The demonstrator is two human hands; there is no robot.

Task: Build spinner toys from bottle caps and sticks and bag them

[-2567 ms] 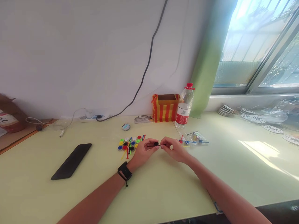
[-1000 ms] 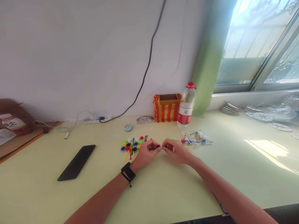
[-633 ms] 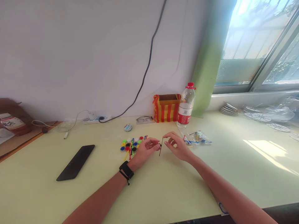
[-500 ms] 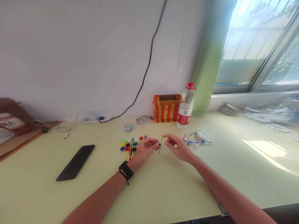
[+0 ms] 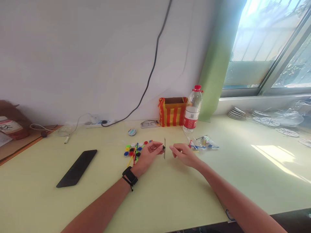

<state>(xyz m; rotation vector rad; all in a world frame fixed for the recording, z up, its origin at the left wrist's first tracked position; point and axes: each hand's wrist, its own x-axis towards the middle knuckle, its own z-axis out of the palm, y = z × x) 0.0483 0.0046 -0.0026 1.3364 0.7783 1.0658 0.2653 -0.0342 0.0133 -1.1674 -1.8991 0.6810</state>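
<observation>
My left hand point(image 5: 148, 154) is closed, thumb and fingers pinching a small black spinner point(image 5: 164, 148). The spinner's thin pointer stands nearly upright just beyond my fingertips, slightly blurred. To the right of it, my right hand point(image 5: 184, 154) has its fingers curled in with nothing visible in them, a small gap from the pointer. Behind and beside my left hand lie several coloured discs point(image 5: 126, 154) in blue, yellow, red, white, green and black, along with coloured arrow pointers point(image 5: 131, 159). Beyond my right hand is a clear plastic bag point(image 5: 209, 143) with more small parts and a blue arrow pointer point(image 5: 195, 146).
A black phone-like slab point(image 5: 77, 168) lies at left. Toward the wall are a round tin point(image 5: 132, 132), eyeglasses point(image 5: 149, 123), a striped box point(image 5: 173, 113) and a red-capped bottle point(image 5: 192, 110). Patterned discs point(image 5: 236, 113) are stacked by the window.
My right hand's fingers have curled in and its fingertips have lowered. The pointer has turned from a slight slant to nearly upright and looks fainter.
</observation>
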